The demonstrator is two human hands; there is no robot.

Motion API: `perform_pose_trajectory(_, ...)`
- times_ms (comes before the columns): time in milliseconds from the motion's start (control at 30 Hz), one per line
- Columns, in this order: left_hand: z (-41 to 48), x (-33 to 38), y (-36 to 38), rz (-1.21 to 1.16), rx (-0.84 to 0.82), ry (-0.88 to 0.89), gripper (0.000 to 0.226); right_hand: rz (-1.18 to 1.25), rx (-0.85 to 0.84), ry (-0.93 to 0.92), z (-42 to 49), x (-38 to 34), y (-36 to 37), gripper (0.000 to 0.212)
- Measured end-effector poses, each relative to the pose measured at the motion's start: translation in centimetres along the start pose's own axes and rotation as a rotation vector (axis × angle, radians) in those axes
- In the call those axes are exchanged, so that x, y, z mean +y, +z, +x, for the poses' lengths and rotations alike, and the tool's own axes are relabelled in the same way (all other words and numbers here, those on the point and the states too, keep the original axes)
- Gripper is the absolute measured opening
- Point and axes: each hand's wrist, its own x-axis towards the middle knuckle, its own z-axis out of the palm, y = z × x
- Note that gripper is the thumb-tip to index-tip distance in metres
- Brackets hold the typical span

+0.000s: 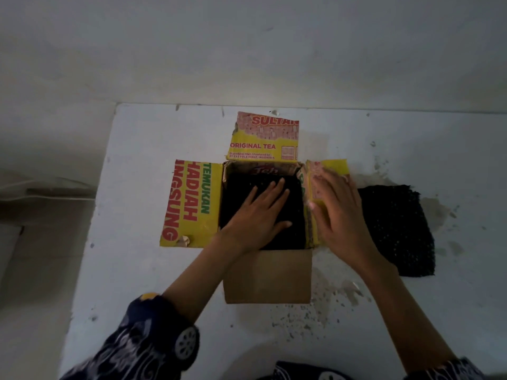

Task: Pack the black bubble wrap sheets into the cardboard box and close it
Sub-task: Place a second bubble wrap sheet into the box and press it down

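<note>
A yellow cardboard tea box (194,204) stands open on a white surface, its left, far and near flaps spread out. Black bubble wrap (236,193) lies inside it. My left hand (258,212) rests flat on that wrap, fingers spread. My right hand (337,209) grips the box's right flap (326,167), which is raised and tilted over the opening. A second black bubble wrap sheet (397,231) lies flat on the surface to the right of the box, partly hidden by my right forearm.
The white surface (137,270) has chipped, stained patches right of and in front of the box. Its far edge meets a pale wall (247,50). Past its left edge lies a lower, darker area (41,215).
</note>
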Motion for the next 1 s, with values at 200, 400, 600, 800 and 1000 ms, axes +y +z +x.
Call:
perform_pose_trajectory(200,2.6,0.2,2.4,0.079,-0.103,0.001,0.077,0.179,-0.034,0.122,-1.5,0.5,1.8,0.052)
perform_pose_trajectory(400,2.8,0.6,2.1,0.291,-0.136,-0.051,0.091,0.264,-0.064,0.171,-1.6,0.9,2.3,0.054)
perform_pose_trajectory(600,3.1,1.2,1.9,0.387,-0.153,-0.095,0.093,0.265,-0.058,0.166,-1.6,1.1,2.4,0.053)
perform_pose_trajectory(800,2.1,0.8,1.8,-0.021,-0.054,-0.02,0.08,0.286,-0.034,0.146,-1.6,0.8,2.8,0.052)
perform_pose_trajectory(1000,2.5,0.5,2.3,0.068,-0.196,0.004,0.073,0.278,-0.031,0.151,-1.6,0.9,3.0,0.052)
